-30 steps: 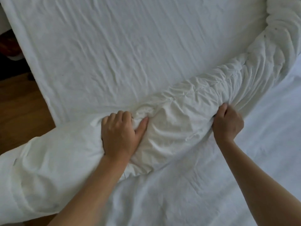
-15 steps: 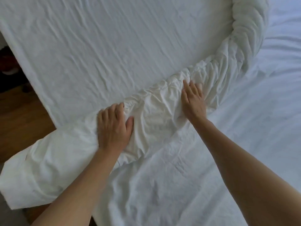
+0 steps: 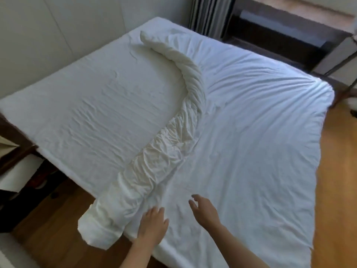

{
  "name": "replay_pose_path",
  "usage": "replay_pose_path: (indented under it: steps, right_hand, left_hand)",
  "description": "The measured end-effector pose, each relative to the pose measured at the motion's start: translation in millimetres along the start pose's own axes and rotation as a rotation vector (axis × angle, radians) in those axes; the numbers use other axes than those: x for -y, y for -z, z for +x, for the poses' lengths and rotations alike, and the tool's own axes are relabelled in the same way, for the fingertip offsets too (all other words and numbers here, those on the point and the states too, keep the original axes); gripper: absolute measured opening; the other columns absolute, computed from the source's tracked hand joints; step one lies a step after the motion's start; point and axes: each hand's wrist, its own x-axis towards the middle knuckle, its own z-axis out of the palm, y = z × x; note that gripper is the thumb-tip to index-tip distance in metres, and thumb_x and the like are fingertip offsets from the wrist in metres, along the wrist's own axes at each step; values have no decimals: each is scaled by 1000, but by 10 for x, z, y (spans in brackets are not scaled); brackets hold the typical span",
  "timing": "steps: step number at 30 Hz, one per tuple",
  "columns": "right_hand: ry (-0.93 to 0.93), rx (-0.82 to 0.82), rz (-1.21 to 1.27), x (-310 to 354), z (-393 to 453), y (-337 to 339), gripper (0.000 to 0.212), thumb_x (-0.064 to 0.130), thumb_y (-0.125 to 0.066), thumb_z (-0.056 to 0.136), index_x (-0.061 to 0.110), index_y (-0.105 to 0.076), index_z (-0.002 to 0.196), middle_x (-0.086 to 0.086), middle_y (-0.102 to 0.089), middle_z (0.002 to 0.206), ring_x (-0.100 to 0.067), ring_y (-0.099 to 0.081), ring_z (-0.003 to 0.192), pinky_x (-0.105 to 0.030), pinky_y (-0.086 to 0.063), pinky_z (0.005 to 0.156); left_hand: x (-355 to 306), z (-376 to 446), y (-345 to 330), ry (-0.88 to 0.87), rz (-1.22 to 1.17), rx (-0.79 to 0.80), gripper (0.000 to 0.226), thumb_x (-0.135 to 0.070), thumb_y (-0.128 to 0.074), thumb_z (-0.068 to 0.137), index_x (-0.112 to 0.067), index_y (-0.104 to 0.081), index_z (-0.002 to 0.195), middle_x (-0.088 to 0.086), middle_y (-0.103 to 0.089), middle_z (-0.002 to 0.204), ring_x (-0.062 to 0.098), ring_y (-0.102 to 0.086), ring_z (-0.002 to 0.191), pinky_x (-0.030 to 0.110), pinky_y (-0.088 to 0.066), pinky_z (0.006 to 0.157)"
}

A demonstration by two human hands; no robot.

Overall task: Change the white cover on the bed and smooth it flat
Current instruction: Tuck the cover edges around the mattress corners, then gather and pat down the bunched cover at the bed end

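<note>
At six o'clock, the left hand [image 3: 152, 225] is lying flat, fingers straight, on the white cover [image 3: 241, 142]; the right hand [image 3: 204, 211] is hovering open beside the rolled bundle [image 3: 164, 144].

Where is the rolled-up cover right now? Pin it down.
In the head view the rolled-up cover curves diagonally across the bed, from the far wall side to the near-left edge, where its end overhangs beside the left hand.

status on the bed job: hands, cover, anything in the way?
Left hand open, flat on white cover beside the roll. Right hand open, holding nothing. Roll curves across the bed, not unrolled. Nothing blocking.
</note>
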Motion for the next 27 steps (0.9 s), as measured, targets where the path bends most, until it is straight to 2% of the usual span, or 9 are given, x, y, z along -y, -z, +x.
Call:
replay_pose_path:
  steps: [2,4,8,10,12,14,16,22,27]
  right_hand:
    - [-74,-28,44,-248,-535,-21,41,40,-39,101,22,-48,137,1,-56,135,-16,-49,126,-28,-39,96]
    - [-162,-49,94,-505,-1014,-110,39,37,-39,101,20,-50,134,0,-59,132,-17,-53,120,-29,-41,88]
    - [-289,-42,175,-1016,-1856,-372,36,33,-40,100,17,-54,128,-5,-61,126,-21,-58,110,-30,-45,81]
    - [-326,-50,216,-1245,-2182,-495,34,31,-40,99,16,-56,126,-4,-61,125,-21,-57,108,-29,-43,77]
    - [-361,-45,281,-1471,-2466,-596,33,31,-41,99,17,-57,124,-3,-61,124,-20,-58,106,-29,-44,78]
    - [-396,-41,330,-1729,-2696,-663,31,31,-42,97,17,-59,119,-3,-63,122,-20,-58,105,-31,-44,80]
    - [-435,-61,395,-2026,-2899,-679,29,30,-43,97,17,-60,117,-3,-63,120,-21,-58,104,-31,-44,81]
    - [-508,-93,542,-3248,-3487,-468,17,30,-42,93,21,-56,93,1,-57,89,-19,-53,80,-30,-40,66]
    - [-546,-146,479,-4686,-4020,-10,28,31,-39,96,14,-60,103,-5,-64,101,-27,-57,83,-33,-36,62]
  left_hand:
    - [-208,-352,-91,-74,75,212,47,-37,-33,101,-15,-36,143,8,-42,142,26,-40,129,36,-34,105]
    - [-349,-683,-161,-143,144,281,46,-36,-35,101,-14,-37,141,10,-44,140,27,-42,128,37,-36,103]
    - [-551,-1256,-336,-220,180,289,43,-31,-36,100,-13,-40,139,10,-50,134,27,-48,120,36,-41,96]
    - [-643,-1478,-427,-265,196,311,41,-29,-36,100,-11,-42,136,10,-52,131,27,-51,117,35,-42,92]
    - [-750,-1651,-567,-317,243,332,37,-30,-40,100,-11,-47,130,9,-56,126,25,-55,111,32,-44,86]
    - [-913,-1756,-739,-357,302,350,33,-32,-43,99,-12,-50,124,8,-59,122,23,-57,107,31,-45,85]
    - [-1184,-1830,-903,-394,377,387,35,-34,-42,100,-13,-48,127,8,-57,125,24,-56,111,33,-45,89]
    - [-2571,-1971,-1556,-522,531,419,40,-32,-43,99,-14,-46,134,8,-53,135,26,-51,121,35,-41,97]
    - [-4102,-2157,-2335,-580,557,425,41,-34,-39,101,-14,-44,136,10,-53,134,27,-54,116,37,-44,93]
